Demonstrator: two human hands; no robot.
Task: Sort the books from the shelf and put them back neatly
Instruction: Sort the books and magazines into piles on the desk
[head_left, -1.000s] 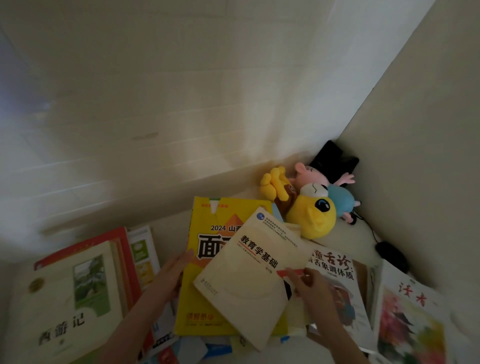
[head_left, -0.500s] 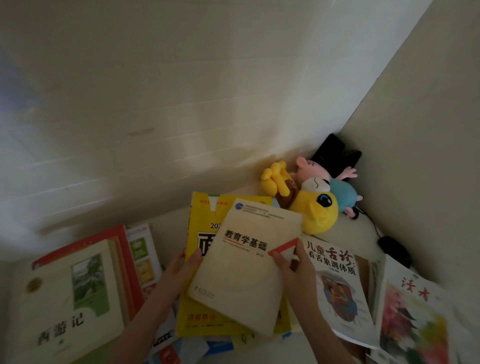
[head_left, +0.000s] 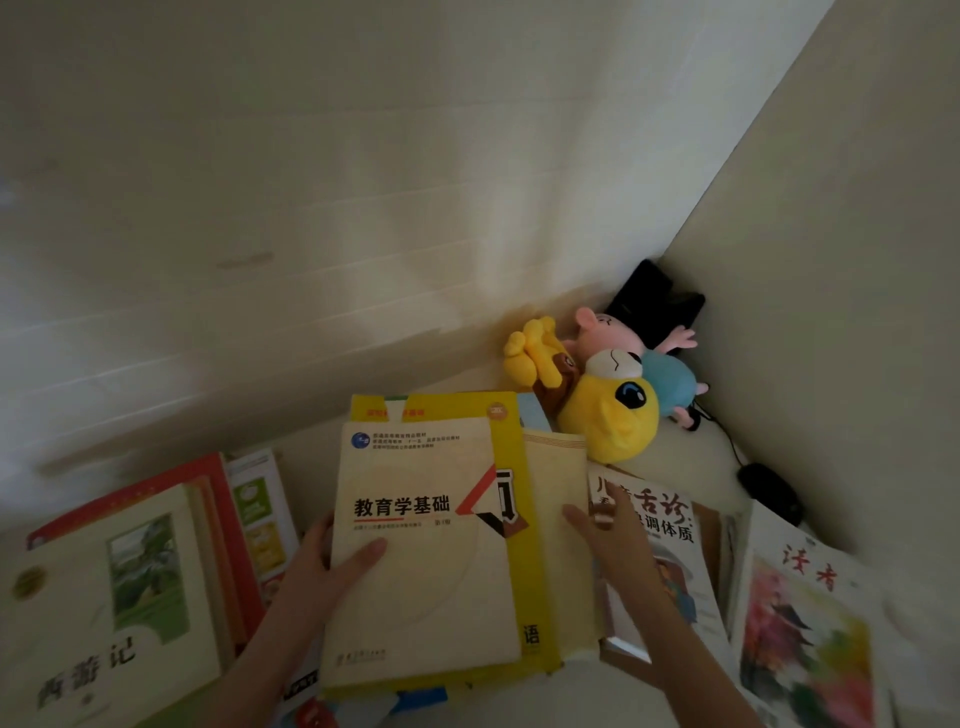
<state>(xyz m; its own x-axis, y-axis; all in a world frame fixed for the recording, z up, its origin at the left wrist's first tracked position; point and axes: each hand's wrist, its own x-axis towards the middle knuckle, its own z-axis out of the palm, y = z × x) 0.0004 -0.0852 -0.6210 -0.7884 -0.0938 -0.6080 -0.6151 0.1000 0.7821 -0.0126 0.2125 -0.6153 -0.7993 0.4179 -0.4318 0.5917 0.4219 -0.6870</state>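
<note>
A cream textbook (head_left: 421, 566) lies squared on top of a larger yellow book (head_left: 511, 447) in the middle of the pile. My left hand (head_left: 332, 566) grips the cream book's left edge, thumb on its cover. My right hand (head_left: 615, 540) lies with straight fingers across a pale cream book (head_left: 558, 499) and a white book with black characters (head_left: 670, 519). At the left sits a stack topped by a cream book with a landscape picture (head_left: 119, 608), over a red book (head_left: 208, 478). A floral magazine (head_left: 800, 634) lies at the right.
Plush toys, a yellow one (head_left: 605, 421) and a pink one (head_left: 613, 332), sit in the back corner beside a black object (head_left: 654, 301). A black mouse (head_left: 769, 491) with its cable lies by the right wall. Walls close in behind and to the right.
The cream textbook turned from a tilt to lie straight on the yellow book. My right hand let go of its right edge and moved right onto the neighbouring books. My left hand now grips its left edge.
</note>
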